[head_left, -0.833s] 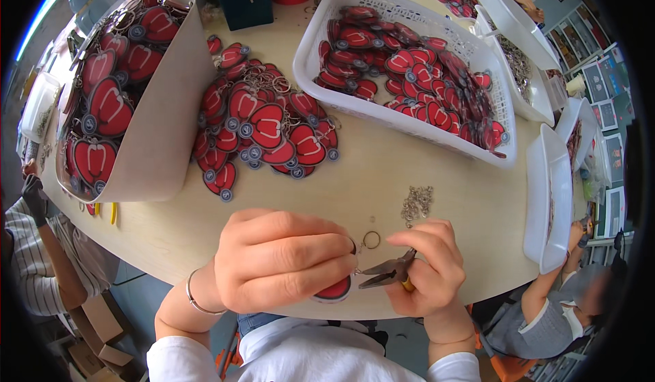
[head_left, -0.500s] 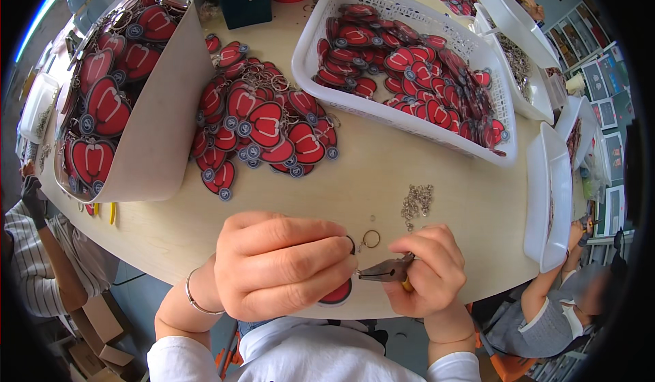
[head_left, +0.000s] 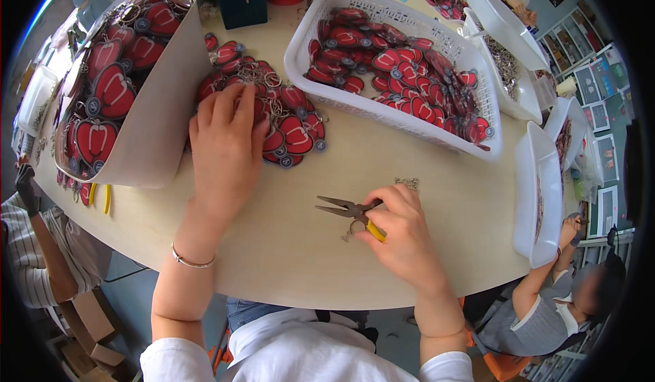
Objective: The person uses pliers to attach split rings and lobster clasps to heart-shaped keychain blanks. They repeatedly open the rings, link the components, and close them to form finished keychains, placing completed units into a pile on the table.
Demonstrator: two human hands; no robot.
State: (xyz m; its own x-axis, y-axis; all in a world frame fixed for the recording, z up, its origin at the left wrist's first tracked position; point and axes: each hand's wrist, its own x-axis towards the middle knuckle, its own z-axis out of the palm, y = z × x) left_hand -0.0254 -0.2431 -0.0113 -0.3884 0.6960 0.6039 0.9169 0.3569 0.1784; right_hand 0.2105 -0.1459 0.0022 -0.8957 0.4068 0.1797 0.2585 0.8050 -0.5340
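My left hand lies over a heap of red heart-like keychains with small dark round tags and metal rings. Its fingers are stretched out, the thumb apart from them; the surface under the palm is hidden. In my right hand are pliers with a yellow handle, their jaws parted and pointing left above the table. Nothing shows between the jaws. A small metal ring lies by the pliers, partly covered by them. Beyond my right knuckles is a small pile of metal chain pieces, partly hidden.
A tall pale bin full of keychains stands left. A white perforated basket of red pieces is at the back, with white trays to its right. Yellow handles stick out below the bin. Other people sit at both sides.
My left hand has moved from beside the pliers to the keychain heap, far left. The pliers have shifted left and up, and their jaws have opened. The red keychain near me is gone from there.
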